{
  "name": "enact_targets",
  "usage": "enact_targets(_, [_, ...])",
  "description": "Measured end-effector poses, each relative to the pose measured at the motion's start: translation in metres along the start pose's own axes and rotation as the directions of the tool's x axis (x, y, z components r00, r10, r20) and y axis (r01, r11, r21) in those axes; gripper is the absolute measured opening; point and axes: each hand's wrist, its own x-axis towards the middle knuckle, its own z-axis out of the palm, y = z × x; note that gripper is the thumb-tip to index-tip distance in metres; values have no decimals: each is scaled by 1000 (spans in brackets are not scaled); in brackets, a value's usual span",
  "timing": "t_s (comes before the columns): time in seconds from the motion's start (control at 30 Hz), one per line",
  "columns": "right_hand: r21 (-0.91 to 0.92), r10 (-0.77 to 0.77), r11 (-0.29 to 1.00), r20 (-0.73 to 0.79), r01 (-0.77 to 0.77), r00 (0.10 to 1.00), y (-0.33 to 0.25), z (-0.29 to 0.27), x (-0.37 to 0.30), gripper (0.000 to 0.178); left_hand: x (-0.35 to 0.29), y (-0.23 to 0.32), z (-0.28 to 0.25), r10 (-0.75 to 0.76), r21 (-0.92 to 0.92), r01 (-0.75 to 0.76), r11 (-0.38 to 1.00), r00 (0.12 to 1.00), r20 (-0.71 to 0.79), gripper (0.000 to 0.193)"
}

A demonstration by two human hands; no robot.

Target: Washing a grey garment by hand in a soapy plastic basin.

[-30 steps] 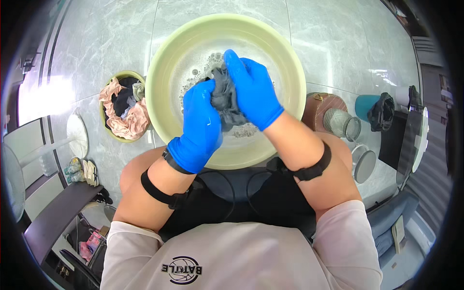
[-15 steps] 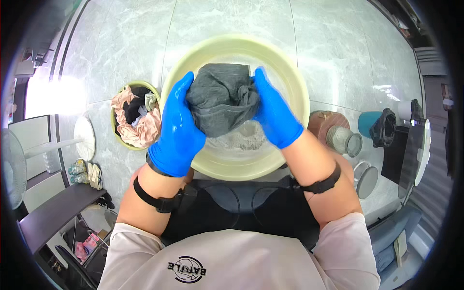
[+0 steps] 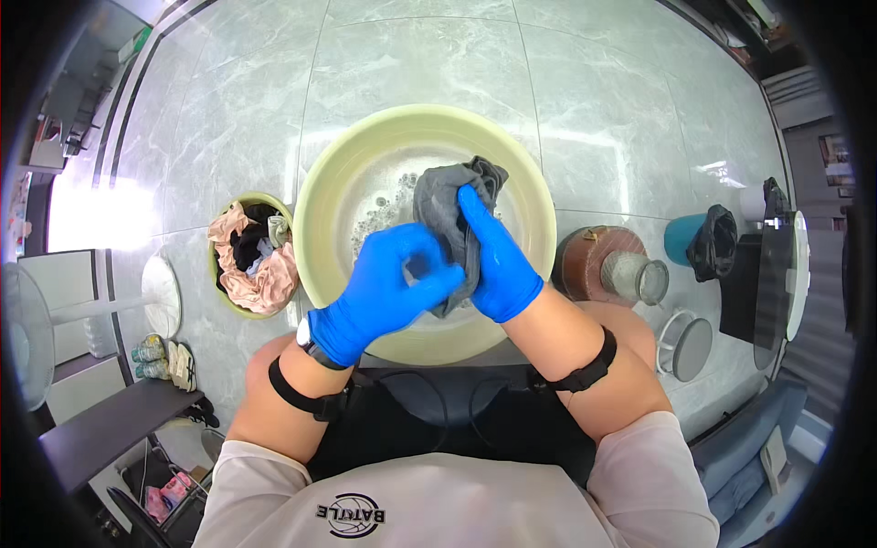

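A wet-looking dark grey garment is bunched up over a large pale yellow-green basin. My right hand, in a blue rubber glove, grips its right side, with the fingers stretched up along the fabric. On the other side my left hand, gloved the same way, curls its fingers at the garment's lower left edge, and a bit of dark fabric shows between finger and thumb. Soapy water with bubbles lies in the basin below. The garment's exact kind cannot be made out.
A smaller green basket of pink, black and grey clothes stands left of the basin. To the right are a reddish-brown round stool, a glass jar and a teal bin with a black bag. A white fan stands at far left.
The garment has gone from spread between both hands to a narrower bunch farther right. My left hand has moved right and curled its fingers. The basin sits lower in view.
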Motion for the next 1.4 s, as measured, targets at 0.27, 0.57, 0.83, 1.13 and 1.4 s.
enact_targets(0.27, [-600,-241,735,205,316,949,4,-1,-3,45,9,-18,14,-176,-803,115,585,984,13,97])
enact_targets(0.57, [-269,-63,958,122,94,991,2,11,-10,51,15,-9,20,-293,-798,166,580,956,-13,84])
enact_targets(0.83, [-99,-76,992,11,76,997,-22,12,4,42,13,-22,8,-51,-461,-7,887,992,-114,79])
enact_targets(1.13, [113,-96,990,120,83,988,-19,21,-7,50,24,-20,-21,-250,-978,8,207,967,-45,60])
enact_targets(1.4, [-26,-281,960,-43,280,959,21,16,20,37,10,-23,46,-306,-807,108,581,947,-94,51])
